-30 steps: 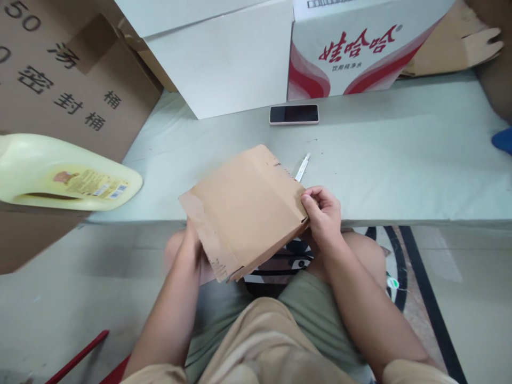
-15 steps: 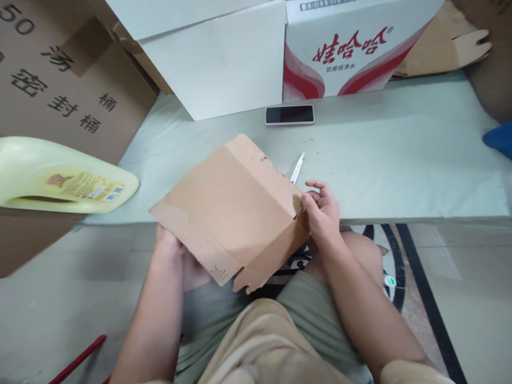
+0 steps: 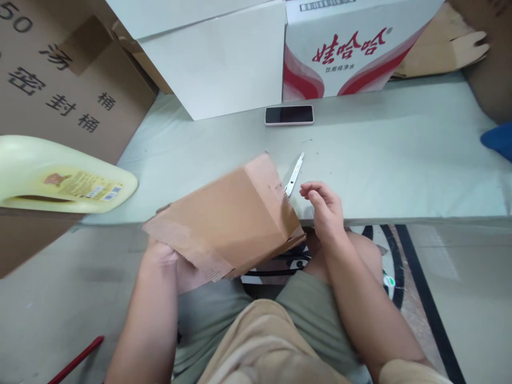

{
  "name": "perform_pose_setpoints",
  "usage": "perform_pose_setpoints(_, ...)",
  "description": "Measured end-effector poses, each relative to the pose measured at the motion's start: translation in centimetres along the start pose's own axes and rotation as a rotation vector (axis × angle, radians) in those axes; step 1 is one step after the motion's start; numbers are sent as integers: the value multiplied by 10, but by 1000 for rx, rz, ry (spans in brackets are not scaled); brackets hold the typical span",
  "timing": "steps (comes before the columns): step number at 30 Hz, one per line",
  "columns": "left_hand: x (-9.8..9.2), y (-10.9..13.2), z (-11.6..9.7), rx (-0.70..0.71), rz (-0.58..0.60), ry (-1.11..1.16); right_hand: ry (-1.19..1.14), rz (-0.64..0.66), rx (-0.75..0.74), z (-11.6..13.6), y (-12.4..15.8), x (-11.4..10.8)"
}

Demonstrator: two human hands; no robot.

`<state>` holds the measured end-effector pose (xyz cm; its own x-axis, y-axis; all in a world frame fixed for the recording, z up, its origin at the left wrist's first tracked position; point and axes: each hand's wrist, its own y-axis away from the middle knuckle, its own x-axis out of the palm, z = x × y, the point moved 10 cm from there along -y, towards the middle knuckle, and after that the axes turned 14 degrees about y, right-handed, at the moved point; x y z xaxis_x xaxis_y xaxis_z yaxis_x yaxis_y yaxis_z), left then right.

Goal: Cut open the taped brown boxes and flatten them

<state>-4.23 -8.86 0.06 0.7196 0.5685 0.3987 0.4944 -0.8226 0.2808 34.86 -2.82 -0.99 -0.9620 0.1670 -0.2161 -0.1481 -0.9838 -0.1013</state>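
Right hand (image 3: pixel 323 209): hovering just right of the cardboard (image 3: pixel 224 213) — fingers loosely curling, thumb nearing the index finger, holding nothing.
Left hand (image 3: pixel 163 256): reaching under the cardboard's left end, apparently supporting it; its fingers are hiding beneath, so how far they are closing cannot be told.
Cardboard: tilting across the near edge of the table (image 3: pixel 380 176).
Folds: seemingly partway — creases are already showing and panels are bending down, while the rough-edged end strips are apparently lying unfastened.
Silvery cutter (image 3: pixel 295 174): lying beyond the cardboard's right end, its near tip disappearing behind it.
Phone (image 3: pixel 289 114): lying well beyond the cardboard.
Yellow bottle (image 3: pixel 92 184): sitting left of the cardboard, running out of view.
Hard to make out: the cardboard's underside is facing away; a blue object (image 3: pixel 498 140), far right of the cardboard, is being cut off.
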Motion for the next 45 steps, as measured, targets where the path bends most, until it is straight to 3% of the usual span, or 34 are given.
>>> perform_pose_setpoints(4, 6, -1, 2, -21, 65, -112, -9, 126, -84, 11, 3, 10)
perform_pose_setpoints(6, 18, 3, 0, -9, 147, -146, -19, 155, -74, 12, 4, 13)
perform_pose_setpoints(8, 36, 13, -8, 43, 268, -180, -50, 167, -65, 12, 6, 14)
perform_pose_setpoints(14, 97, 65, -31, 284, 789, -466, -139, 244, 9, 3, 10, 18)
perform_pose_setpoints(17, 110, 84, -38, 409, 993, -473, -270, 269, 88, -2, 11, 22)
perform_pose_setpoints(20, 111, 90, -40, 484, 1087, -466, -410, 227, 152, -2, 10, 19)
perform_pose_setpoints(27, 110, 87, -35, 496, 1108, -507, -592, 250, 184, 7, 10, 14)
perform_pose_setpoints(31, 114, 87, -40, 529, 1080, -512, -648, 387, 217, 7, 17, 19)
perform_pose_setpoints(36, 107, 80, -45, 549, 945, -495, -708, 411, 176, 18, 19, 18)
perform_pose_setpoints(45, 83, 54, -37, 300, 557, -369, -478, 437, 94, 12, 21, 21)
